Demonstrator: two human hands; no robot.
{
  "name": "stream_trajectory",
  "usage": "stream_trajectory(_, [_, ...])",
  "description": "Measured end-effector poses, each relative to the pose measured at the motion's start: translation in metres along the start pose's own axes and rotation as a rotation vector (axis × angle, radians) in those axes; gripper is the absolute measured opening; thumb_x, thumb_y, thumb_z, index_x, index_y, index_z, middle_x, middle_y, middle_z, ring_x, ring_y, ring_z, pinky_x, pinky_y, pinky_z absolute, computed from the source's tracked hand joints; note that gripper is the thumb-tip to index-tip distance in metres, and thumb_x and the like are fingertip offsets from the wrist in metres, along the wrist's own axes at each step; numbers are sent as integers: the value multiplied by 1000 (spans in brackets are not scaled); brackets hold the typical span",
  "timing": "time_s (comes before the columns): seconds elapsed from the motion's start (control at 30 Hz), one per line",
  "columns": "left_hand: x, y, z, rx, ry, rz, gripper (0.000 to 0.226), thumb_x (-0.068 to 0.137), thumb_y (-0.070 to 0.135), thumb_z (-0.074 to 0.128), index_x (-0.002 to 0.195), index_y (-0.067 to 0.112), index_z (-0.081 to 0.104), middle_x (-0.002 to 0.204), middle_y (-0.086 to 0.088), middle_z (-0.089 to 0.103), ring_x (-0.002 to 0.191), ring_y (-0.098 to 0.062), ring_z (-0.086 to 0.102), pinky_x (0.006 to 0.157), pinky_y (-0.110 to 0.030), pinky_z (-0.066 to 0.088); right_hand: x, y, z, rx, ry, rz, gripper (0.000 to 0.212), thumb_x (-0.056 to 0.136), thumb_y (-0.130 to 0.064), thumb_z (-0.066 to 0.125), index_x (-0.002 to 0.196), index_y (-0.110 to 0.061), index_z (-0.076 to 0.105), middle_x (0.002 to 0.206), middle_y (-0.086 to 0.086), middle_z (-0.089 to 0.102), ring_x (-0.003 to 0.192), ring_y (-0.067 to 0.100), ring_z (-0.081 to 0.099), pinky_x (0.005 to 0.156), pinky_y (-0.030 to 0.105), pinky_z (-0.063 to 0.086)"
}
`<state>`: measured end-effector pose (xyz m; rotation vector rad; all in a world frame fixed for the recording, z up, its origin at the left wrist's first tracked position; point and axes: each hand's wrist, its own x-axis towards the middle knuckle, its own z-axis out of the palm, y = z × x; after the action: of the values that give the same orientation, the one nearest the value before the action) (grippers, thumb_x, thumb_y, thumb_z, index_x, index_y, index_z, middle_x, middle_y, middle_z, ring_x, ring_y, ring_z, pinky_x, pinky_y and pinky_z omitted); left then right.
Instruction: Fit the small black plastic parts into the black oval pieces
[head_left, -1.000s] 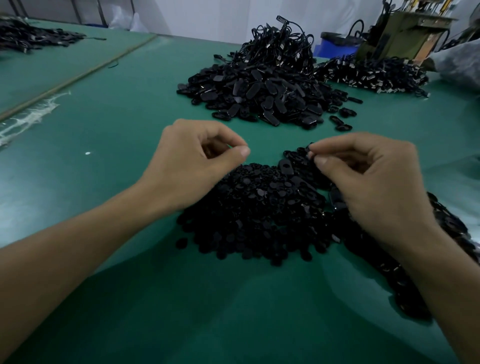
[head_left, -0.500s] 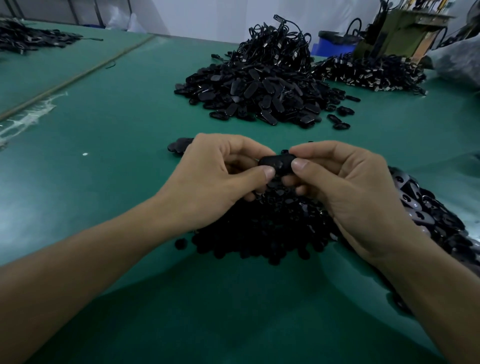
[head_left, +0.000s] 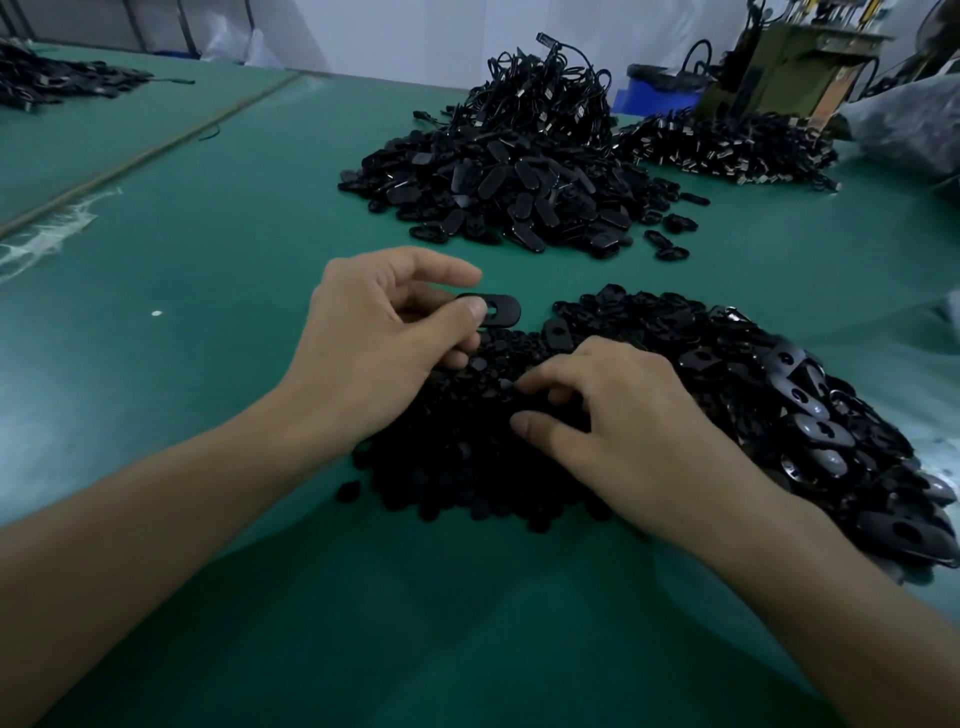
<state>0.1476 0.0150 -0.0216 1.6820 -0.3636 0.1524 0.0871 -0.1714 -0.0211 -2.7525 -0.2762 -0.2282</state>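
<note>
My left hand (head_left: 379, 348) pinches one black oval piece (head_left: 501, 310) between thumb and fingers, held flat just above the near heap. A low heap of small black plastic parts (head_left: 457, 467) lies on the green table in front of me. My right hand (head_left: 623, 431) rests on top of that heap, its fingertips curled down among the small parts; whether it holds one is hidden. A second heap of black oval pieces with holes (head_left: 810, 415) spreads to the right of my right hand.
A bigger pile of oval pieces (head_left: 498, 197) lies farther back on the green table (head_left: 208, 260), with a tangle of black cords (head_left: 545, 98) behind it and another dark pile (head_left: 727, 150) at the back right. A blue bin (head_left: 654, 93) and a machine (head_left: 779, 57) stand beyond.
Half a second ago both hands held the oval piece together. Now my left hand alone holds it, moved up and left, and my right hand has dropped onto the heap of small parts.
</note>
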Motion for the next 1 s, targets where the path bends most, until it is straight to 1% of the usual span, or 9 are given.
stream_trajectory(0.13, [-1, -1, 1, 22, -5, 7, 12, 88, 6, 75, 90, 18, 73, 71, -2, 75, 64, -18, 72, 64, -24, 59, 0, -5, -2, 41, 36, -17, 14, 95, -36, 65, 106, -31, 72, 94, -10, 57, 94, 14, 55, 83, 36, 51])
stream_trajectory(0.37, [-1, 0, 1, 20, -8, 8, 12, 87, 5, 75, 88, 17, 74, 70, 1, 75, 64, -12, 73, 63, -21, 59, -1, -4, -4, 95, 138, -20, 15, 93, -25, 69, 105, -31, 76, 98, -13, 69, 99, 14, 59, 88, 40, 51])
stream_trajectory(0.43, [-1, -1, 1, 18, -1, 5, 13, 87, 5, 75, 87, 18, 74, 70, 1, 75, 65, -13, 73, 64, -23, 60, -1, -3, -4, 117, 177, -20, 15, 92, -24, 72, 105, -30, 77, 96, -15, 70, 95, 9, 59, 87, 34, 52])
stream_trajectory(0.5, [0, -1, 1, 16, 6, 2, 14, 87, 4, 75, 87, 18, 75, 70, 1, 75, 67, -14, 73, 65, -23, 60, -1, -2, -4, 209, 190, -4, 14, 88, -23, 77, 101, -27, 78, 85, -18, 69, 84, 0, 63, 77, 17, 52])
stream_trajectory(0.57, [0, -2, 1, 14, 8, 3, 15, 87, 3, 75, 87, 19, 75, 70, 1, 75, 67, -14, 74, 65, -22, 59, -1, -1, -3, 298, 174, 19, 11, 84, -23, 81, 94, -25, 79, 75, -19, 68, 77, -4, 65, 70, 9, 51])
stream_trajectory(0.7, [-1, -1, 2, 21, -11, 4, 15, 87, 4, 75, 87, 19, 75, 70, 2, 75, 68, -13, 74, 64, -21, 59, 0, 1, -3, 331, 203, 10, 7, 83, -25, 82, 80, -26, 75, 67, -15, 67, 71, 1, 65, 64, 11, 50])
stream_trajectory(0.8, [-2, -1, 2, 23, -25, 3, 14, 86, 4, 76, 88, 18, 75, 71, 1, 75, 68, -14, 74, 64, -22, 59, 0, 0, -3, 325, 232, 5, 7, 87, -25, 77, 82, -27, 73, 68, -17, 66, 74, 0, 64, 67, 11, 48])
stream_trajectory(0.9, [-2, 0, 3, 19, -36, 1, 13, 86, 6, 76, 89, 19, 75, 72, 0, 76, 68, -16, 75, 66, -25, 61, 1, 0, -4, 405, 280, 30, 6, 88, -23, 76, 87, -29, 74, 71, -16, 67, 75, -2, 64, 68, 10, 48])
stream_trajectory(1.0, [-2, -1, 2, 12, -42, -12, 14, 86, 7, 77, 91, 20, 75, 74, -1, 77, 69, -21, 75, 71, -32, 63, 3, 1, -7, 545, 280, 64, 5, 86, -25, 78, 87, -28, 75, 79, -16, 71, 74, 3, 67, 70, 20, 55])
